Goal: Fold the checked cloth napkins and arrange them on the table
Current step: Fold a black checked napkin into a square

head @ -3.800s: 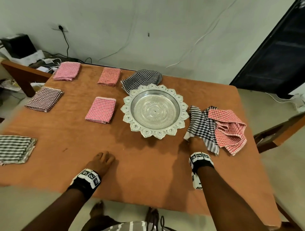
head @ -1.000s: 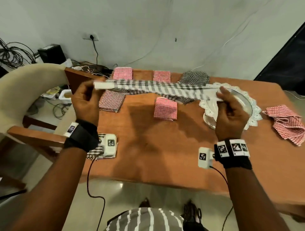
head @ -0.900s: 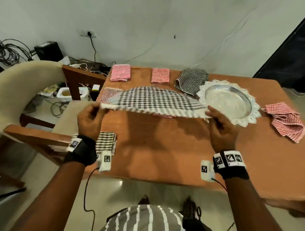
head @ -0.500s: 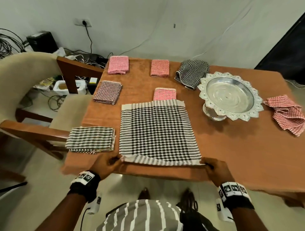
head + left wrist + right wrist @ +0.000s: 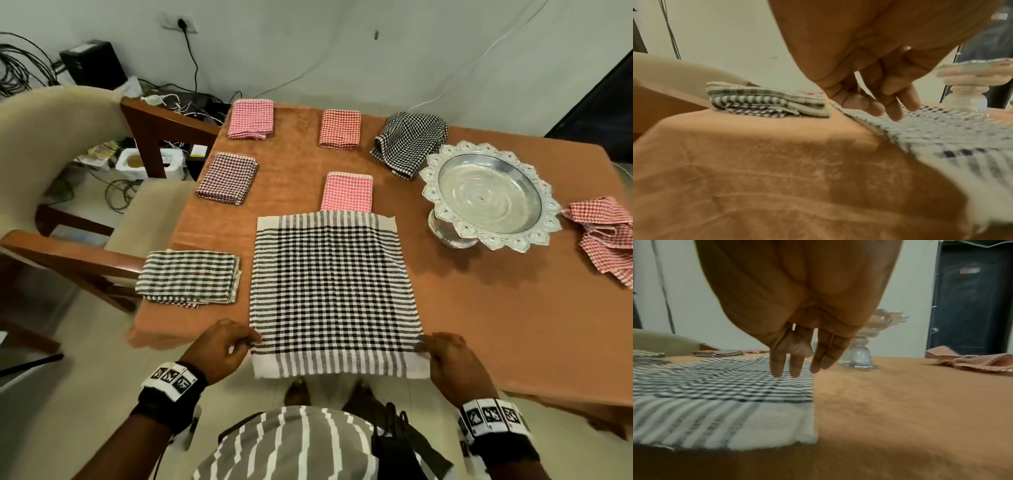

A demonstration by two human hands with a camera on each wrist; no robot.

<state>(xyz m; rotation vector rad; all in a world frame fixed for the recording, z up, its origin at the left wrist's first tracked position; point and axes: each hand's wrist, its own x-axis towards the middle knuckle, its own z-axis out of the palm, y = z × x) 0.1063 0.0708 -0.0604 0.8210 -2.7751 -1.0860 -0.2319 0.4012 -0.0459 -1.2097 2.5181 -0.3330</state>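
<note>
No readable brand or writing was seen; only black-and-white square marker tags were shown on the black wristbands (image 5: 170,376). The large black-and-white checked cloth napkin (image 5: 334,291) was spread flat on the orange-brown covered table (image 5: 496,315), its near white border hanging at the table edge. The left hand (image 5: 219,347) and right hand (image 5: 454,359) were held low at its near corners, straight fingers (image 5: 777,365) pressed on the cloth, nothing gripped.

No readable text anywhere; the wristbands (image 5: 170,377) carry only black-and-white marker patterns.
</note>
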